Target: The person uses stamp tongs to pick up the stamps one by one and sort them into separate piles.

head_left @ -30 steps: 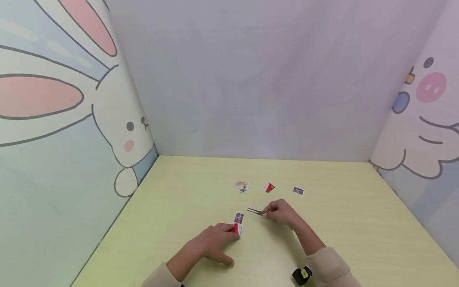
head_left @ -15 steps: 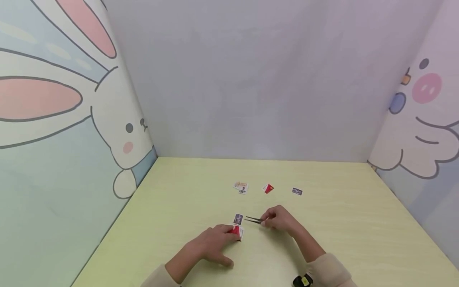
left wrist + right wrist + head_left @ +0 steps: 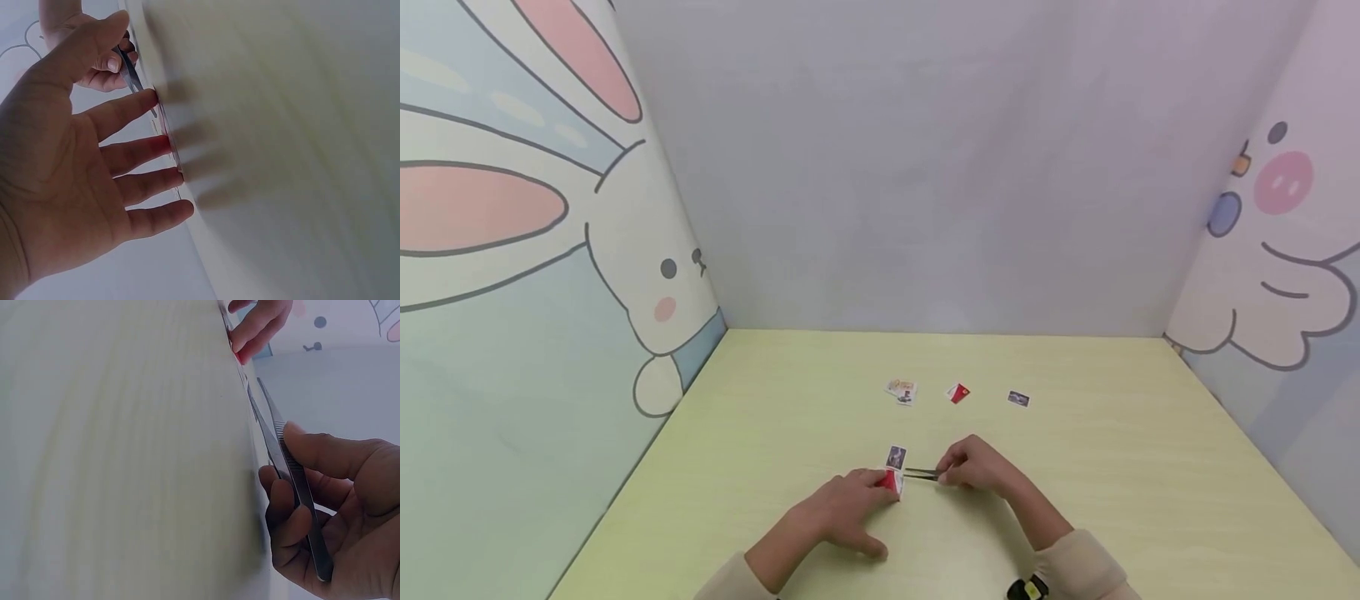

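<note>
Fingertips of my left hand (image 3: 848, 510) press on a small red-and-white card (image 3: 890, 482) lying flat on the table; its fingers are spread and fairly straight in the left wrist view. Just beyond that card lies a small dark picture card (image 3: 896, 457), close against it. My right hand (image 3: 973, 464) pinches metal tweezers (image 3: 300, 490) between thumb and fingers. The tweezers' tips stand apart and point left at the right edge of the red-and-white card. Whether they touch it I cannot tell. The left fingers hide part of the card.
Farther back on the pale yellow table (image 3: 1112, 467) lie overlapping light picture cards (image 3: 903, 392), another red-and-white card (image 3: 958, 392) and a dark card (image 3: 1018, 398). A grey back wall (image 3: 940, 167) and cartoon-printed side walls enclose the table.
My right hand has brought the tweezers left and nearer to me, from open table to the edge of the red-and-white card. The left hand stays almost still on that card.
</note>
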`<state>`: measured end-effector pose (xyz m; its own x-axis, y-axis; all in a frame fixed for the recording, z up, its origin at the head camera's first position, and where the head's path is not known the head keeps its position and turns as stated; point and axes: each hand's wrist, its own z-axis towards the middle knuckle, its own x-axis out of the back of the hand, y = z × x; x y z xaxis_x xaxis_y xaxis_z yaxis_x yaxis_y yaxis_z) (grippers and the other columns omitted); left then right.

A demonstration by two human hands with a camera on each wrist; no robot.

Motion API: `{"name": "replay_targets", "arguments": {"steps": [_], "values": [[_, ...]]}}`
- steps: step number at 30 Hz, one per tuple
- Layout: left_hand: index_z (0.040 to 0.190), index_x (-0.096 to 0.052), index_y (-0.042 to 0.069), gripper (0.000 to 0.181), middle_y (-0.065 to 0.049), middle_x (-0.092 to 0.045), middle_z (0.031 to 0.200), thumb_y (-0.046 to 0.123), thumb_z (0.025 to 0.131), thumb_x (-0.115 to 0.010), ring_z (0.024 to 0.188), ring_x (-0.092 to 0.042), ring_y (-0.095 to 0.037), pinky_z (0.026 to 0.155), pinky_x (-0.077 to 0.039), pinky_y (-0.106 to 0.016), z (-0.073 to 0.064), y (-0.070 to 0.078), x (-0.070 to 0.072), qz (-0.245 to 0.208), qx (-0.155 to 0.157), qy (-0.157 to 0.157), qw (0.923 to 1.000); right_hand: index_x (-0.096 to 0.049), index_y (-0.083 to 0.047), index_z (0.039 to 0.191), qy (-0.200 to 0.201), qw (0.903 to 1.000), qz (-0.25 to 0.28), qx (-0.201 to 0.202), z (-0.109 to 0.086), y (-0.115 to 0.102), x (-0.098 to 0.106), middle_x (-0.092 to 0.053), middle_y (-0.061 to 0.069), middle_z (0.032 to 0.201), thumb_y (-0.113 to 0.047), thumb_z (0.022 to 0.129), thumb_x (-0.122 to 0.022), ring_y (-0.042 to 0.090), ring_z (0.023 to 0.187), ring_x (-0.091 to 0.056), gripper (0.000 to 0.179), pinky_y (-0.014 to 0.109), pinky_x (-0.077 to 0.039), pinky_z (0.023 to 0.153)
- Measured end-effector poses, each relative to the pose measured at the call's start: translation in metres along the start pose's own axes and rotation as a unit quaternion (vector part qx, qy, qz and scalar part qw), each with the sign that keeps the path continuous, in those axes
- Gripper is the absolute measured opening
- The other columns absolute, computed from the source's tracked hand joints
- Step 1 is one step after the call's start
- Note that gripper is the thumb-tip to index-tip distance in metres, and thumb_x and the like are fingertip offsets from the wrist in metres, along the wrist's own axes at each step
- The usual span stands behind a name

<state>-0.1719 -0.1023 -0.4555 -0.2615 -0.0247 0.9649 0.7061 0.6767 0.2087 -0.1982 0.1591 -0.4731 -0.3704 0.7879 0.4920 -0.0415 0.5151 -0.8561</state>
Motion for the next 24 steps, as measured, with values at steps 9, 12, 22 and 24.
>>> {"name": "replay_targets", "arguments": {"steps": [9,12,22,24], "values": [[0.126,-0.059,0.025,0.066,-0.003,-0.045,0.137,0.058,0.07,-0.071,0.123,-0.041,-0.022,0.088,-0.044,-0.045,0.0012,-0.0023,-0.0012,0.005,-0.001,-0.001,1.0,-0.07,-0.005,0.086,-0.022,0.9997,-0.004,0.007,0.0024,-0.002,-0.0033,-0.056,-0.001,0.066,-0.008,0.082,-0.069,0.012,0.056,-0.045,0.005,0.025,-0.036,0.05],[0.127,-0.058,0.025,0.067,-0.003,-0.044,0.138,0.058,0.07,-0.071,0.124,-0.04,-0.022,0.088,-0.043,-0.045,0.002,-0.0031,0.0012,0.005,-0.002,-0.002,1.0,-0.07,-0.004,0.085,-0.023,0.9997,-0.004,0.012,0.005,-0.0042,-0.0033,-0.055,0.0,0.064,-0.007,0.083,-0.068,0.012,0.055,-0.044,0.004,0.026,-0.036,0.05],[0.121,-0.062,0.022,0.059,0.001,-0.053,0.125,0.053,0.072,-0.072,0.114,-0.048,-0.016,0.087,-0.045,-0.036,0.0019,-0.0054,0.0049,-0.012,-0.008,0.012,0.9998,-0.069,-0.002,0.081,-0.018,0.9993,-0.014,0.03,0.0061,-0.0075,-0.0042,-0.054,0.0,0.062,-0.002,0.084,-0.064,0.012,0.056,-0.044,0.006,0.026,-0.037,0.051],[0.12,-0.063,0.02,0.057,0.001,-0.055,0.121,0.052,0.073,-0.072,0.11,-0.05,-0.015,0.087,-0.045,-0.034,0.0026,-0.0069,0.0057,-0.016,-0.009,0.017,0.9997,-0.069,-0.001,0.083,-0.016,0.9994,-0.007,0.03,0.0034,-0.0097,-0.0017,-0.055,0.001,0.063,-0.002,0.084,-0.064,0.013,0.056,-0.045,0.005,0.026,-0.037,0.051]]}}
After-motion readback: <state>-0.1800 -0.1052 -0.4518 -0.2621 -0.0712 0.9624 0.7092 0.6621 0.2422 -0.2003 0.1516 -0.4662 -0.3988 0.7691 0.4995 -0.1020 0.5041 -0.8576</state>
